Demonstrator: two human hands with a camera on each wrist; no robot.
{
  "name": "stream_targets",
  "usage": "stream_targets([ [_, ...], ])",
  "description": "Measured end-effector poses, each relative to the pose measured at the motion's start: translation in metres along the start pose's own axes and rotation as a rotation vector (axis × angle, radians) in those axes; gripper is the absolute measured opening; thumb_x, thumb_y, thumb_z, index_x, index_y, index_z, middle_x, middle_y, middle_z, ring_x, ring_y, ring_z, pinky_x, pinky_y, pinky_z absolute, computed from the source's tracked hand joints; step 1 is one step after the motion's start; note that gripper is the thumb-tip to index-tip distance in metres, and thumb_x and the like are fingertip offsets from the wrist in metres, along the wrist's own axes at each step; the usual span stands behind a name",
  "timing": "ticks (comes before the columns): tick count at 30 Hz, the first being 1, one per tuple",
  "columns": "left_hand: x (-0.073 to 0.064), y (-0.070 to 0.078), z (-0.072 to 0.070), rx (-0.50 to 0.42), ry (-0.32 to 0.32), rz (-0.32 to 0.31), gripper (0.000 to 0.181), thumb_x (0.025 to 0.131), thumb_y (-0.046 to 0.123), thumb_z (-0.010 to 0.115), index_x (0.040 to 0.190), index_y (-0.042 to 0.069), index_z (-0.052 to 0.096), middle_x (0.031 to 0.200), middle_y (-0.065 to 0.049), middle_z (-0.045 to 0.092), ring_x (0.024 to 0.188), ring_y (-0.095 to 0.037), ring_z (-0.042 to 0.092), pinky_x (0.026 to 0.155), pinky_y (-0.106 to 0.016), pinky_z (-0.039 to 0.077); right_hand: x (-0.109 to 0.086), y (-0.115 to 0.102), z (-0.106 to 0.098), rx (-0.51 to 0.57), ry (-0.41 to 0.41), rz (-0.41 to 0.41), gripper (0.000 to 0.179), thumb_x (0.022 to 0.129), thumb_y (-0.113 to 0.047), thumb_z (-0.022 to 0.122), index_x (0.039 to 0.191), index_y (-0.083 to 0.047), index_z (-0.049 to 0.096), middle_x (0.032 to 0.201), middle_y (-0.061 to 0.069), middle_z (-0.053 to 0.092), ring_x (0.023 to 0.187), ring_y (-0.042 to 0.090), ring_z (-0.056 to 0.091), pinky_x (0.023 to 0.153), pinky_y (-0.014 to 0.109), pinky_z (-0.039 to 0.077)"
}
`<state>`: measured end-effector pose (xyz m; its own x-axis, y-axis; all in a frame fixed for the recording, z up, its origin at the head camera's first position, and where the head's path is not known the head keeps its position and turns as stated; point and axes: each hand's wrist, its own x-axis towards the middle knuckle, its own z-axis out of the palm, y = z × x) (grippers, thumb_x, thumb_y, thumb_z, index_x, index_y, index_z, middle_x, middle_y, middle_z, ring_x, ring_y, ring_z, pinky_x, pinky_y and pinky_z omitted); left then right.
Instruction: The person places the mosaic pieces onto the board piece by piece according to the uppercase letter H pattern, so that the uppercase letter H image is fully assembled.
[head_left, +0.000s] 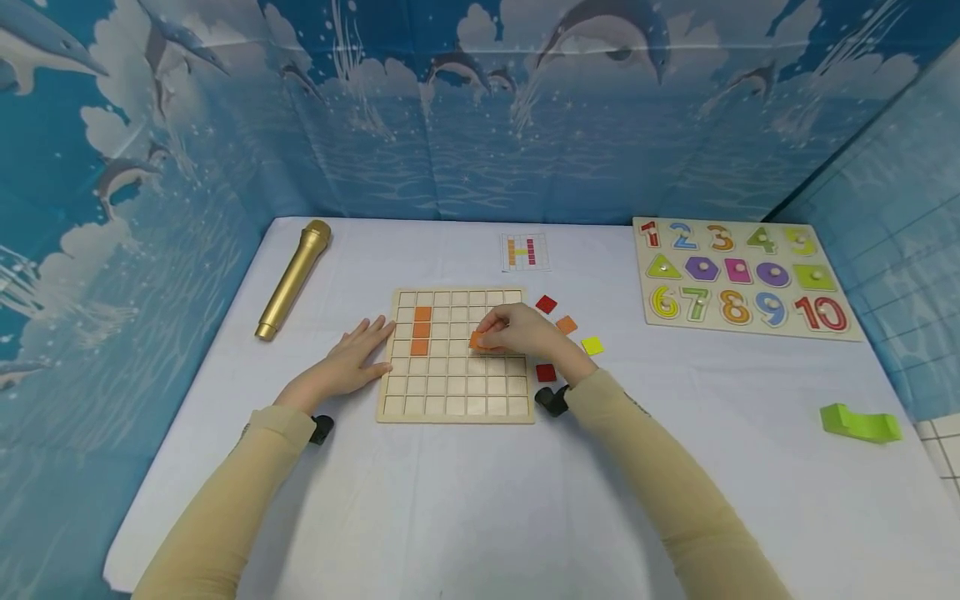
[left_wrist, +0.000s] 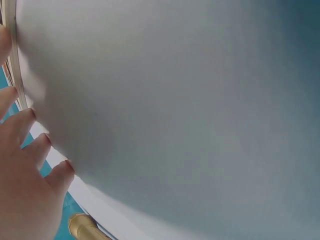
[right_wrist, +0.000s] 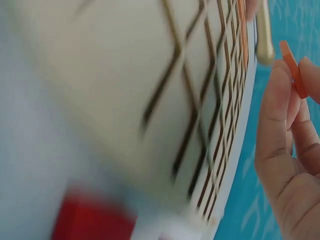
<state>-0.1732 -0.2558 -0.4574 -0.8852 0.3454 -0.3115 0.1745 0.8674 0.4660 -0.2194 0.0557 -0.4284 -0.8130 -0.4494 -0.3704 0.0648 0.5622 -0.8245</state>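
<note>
My right hand (head_left: 527,332) pinches a flat orange square tile (head_left: 476,341) over the pale wooden grid board (head_left: 455,419), and my left hand (head_left: 347,360) rests its outstretched fingers at the board's left edge. Three flat orange square tiles (head_left: 421,330) form a column on the grid. Two red square tiles (head_left: 546,373), one loose orange tile (head_left: 566,325) and one yellow square tile (head_left: 592,345) lie right of it on the white-covered worktop (head_left: 450,508).

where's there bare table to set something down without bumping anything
Bare tablecloth lies between the left sleeve and right sleeve, nearer than the grid board; between the right sleeve and the green block; and, farther off, between the gold microphone and card. It is crowded at the grid board's right edge, where loose tiles lie by the right hand.
</note>
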Motion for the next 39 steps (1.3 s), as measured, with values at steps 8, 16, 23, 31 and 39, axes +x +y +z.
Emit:
stream_targets([
  [8, 0.003, -0.001, 0.001, 0.0, -0.002, -0.004, 0.073, 0.1, 0.029, 0.057, 0.158, 0.008, 0.018, 0.165, -0.019, 0.007, 0.152, -0.042, 0.0, 0.121, -0.062, 0.001, 0.011, -0.02, 0.038, -0.018, -0.042, -0.064, 0.019, 0.088, -0.02, 0.074, 0.103, -0.009, 0.068, 0.087, 0.002, 0.069, 0.08, 0.016, 0.063, 0.072, 0.022, 0.049],
  [16, 0.002, -0.003, -0.001, -0.015, -0.015, -0.002, 0.073, 0.1, 0.029, 0.056, 0.158, 0.009, 0.017, 0.165, -0.019, 0.006, 0.152, -0.042, -0.001, 0.121, -0.064, 0.002, 0.022, -0.032, 0.062, -0.083, -0.026, -0.085, 0.016, 0.089, -0.02, 0.074, 0.1, -0.01, 0.07, 0.088, 0.002, 0.069, 0.076, 0.012, 0.058, 0.069, 0.021, 0.047],
  [23, 0.001, -0.001, -0.001, -0.023, -0.013, 0.008, 0.072, 0.1, 0.029, 0.057, 0.158, 0.008, 0.018, 0.165, -0.02, 0.007, 0.152, -0.042, 0.0, 0.12, -0.064, 0.002, 0.027, -0.04, 0.074, -0.172, -0.022, -0.084, 0.011, 0.089, -0.015, 0.073, 0.098, -0.009, 0.071, 0.093, 0.005, 0.071, 0.077, 0.012, 0.059, 0.067, 0.02, 0.047],
  [31, 0.002, -0.003, 0.0, -0.002, -0.005, 0.014, 0.072, 0.101, 0.028, 0.056, 0.158, 0.008, 0.018, 0.165, -0.02, 0.007, 0.152, -0.043, 0.0, 0.12, -0.065, 0.003, 0.035, -0.045, 0.082, -0.203, -0.021, -0.055, 0.006, 0.087, -0.011, 0.073, 0.093, -0.008, 0.071, 0.083, 0.003, 0.069, 0.067, 0.011, 0.058, 0.058, 0.018, 0.045],
  [39, 0.003, -0.005, 0.001, -0.001, -0.016, 0.007, 0.073, 0.101, 0.028, 0.056, 0.158, 0.008, 0.017, 0.165, -0.019, 0.006, 0.152, -0.042, -0.001, 0.121, -0.064, 0.002, 0.035, -0.044, 0.088, -0.299, 0.028, -0.091, 0.005, 0.088, -0.011, 0.073, 0.091, -0.009, 0.071, 0.094, 0.005, 0.07, 0.074, 0.012, 0.054, 0.064, 0.02, 0.043],
])
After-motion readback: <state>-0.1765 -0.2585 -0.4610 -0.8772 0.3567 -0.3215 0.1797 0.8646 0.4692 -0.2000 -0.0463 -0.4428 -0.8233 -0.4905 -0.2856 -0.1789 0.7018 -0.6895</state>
